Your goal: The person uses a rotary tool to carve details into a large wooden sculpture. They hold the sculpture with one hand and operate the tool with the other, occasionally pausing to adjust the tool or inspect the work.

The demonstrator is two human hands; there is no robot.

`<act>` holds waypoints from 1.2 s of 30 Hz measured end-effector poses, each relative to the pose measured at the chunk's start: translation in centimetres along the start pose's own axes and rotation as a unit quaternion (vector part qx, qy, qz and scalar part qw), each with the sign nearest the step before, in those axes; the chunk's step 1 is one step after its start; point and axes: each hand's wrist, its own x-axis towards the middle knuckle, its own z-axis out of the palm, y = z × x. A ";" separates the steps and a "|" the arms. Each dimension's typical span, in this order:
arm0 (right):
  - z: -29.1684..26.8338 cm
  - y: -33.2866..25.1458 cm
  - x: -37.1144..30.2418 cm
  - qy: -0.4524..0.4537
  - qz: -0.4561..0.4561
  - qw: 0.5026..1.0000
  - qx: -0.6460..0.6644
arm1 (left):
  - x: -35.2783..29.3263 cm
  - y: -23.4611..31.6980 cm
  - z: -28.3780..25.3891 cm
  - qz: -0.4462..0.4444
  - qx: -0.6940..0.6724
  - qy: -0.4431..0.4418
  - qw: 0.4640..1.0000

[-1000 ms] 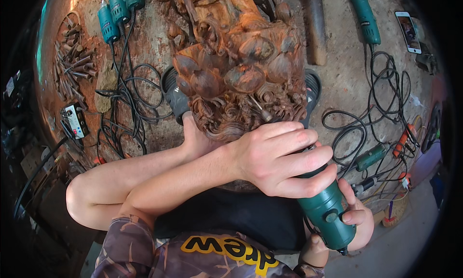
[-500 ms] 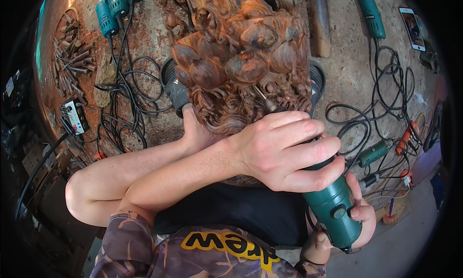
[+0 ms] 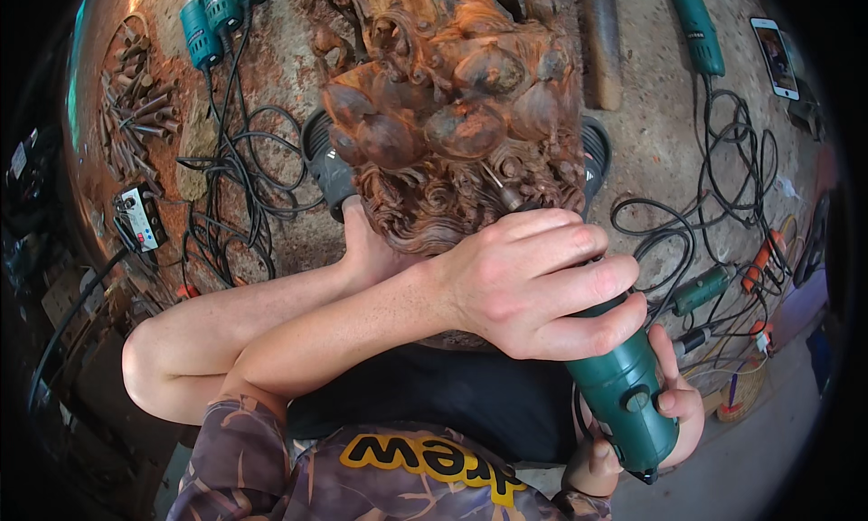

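A green rotary carving tool (image 3: pixel 624 385) slants across my lap, its narrow bit up and to the left. My left hand (image 3: pixel 542 281) is wrapped over its front part, fingers closed round the housing. From below and to the right, my right hand (image 3: pixel 683 408) grips the rear end. The thin metal bit (image 3: pixel 493 175) reaches the curled relief of a brown wood carving (image 3: pixel 461 128), close to its near edge. Whether the tip touches the wood cannot be told. Rounded bulges and swirls cover the carving, which stands just beyond my hands.
Several teal power tools (image 3: pixel 201 35) with black cords lie far left, another (image 3: pixel 696 28) far right. Loose bits (image 3: pixel 145 101) form a heap at left near a white power strip (image 3: pixel 138 218). A phone (image 3: pixel 775 58) lies at right. My shoes (image 3: pixel 327 155) flank the carving.
Almost nothing differs. The bit's tip has shifted very slightly to the right and down, and the tool's rear end has dipped a little. Both hands keep their grip.
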 end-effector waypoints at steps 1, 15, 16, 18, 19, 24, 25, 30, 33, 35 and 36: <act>0.0 -0.1 0.0 0.002 0.000 1.000 0.002 | 0.0 0.0 0.1 -0.002 -0.002 0.004 1.000; 1.2 -1.1 0.2 0.015 0.013 1.000 0.019 | -0.2 -0.1 -0.3 0.014 -0.031 0.031 0.999; 1.1 -1.1 0.3 0.013 0.014 1.000 0.020 | -0.2 -0.1 -0.2 0.014 -0.026 0.033 0.999; 1.0 -1.2 0.4 0.006 0.019 0.999 0.025 | -0.2 -0.1 0.0 0.008 -0.026 0.043 0.999; 0.9 -1.2 0.5 0.001 0.024 0.999 0.029 | -0.2 0.0 0.1 0.005 -0.024 0.045 0.999; 0.4 -1.7 0.9 -0.023 0.051 0.997 0.047 | -0.3 0.1 0.1 -0.011 -0.039 0.035 0.999; 0.2 -1.8 1.0 -0.029 0.058 0.996 0.053 | -0.3 0.1 0.0 -0.012 -0.041 0.028 0.999; -0.4 -2.3 1.9 -0.065 0.130 0.985 0.095 | -0.3 0.2 -0.4 0.033 -0.056 0.042 0.997; -0.9 -2.5 2.6 -0.089 0.220 0.962 0.135 | -0.5 0.3 -0.6 0.050 -0.057 0.052 0.996; -1.4 -2.8 3.3 -0.105 0.292 0.937 0.162 | -0.6 0.3 -0.7 0.051 -0.054 0.047 0.996; -1.8 -3.0 3.7 -0.113 0.328 0.921 0.175 | -0.6 0.2 -0.6 0.048 -0.043 0.046 0.997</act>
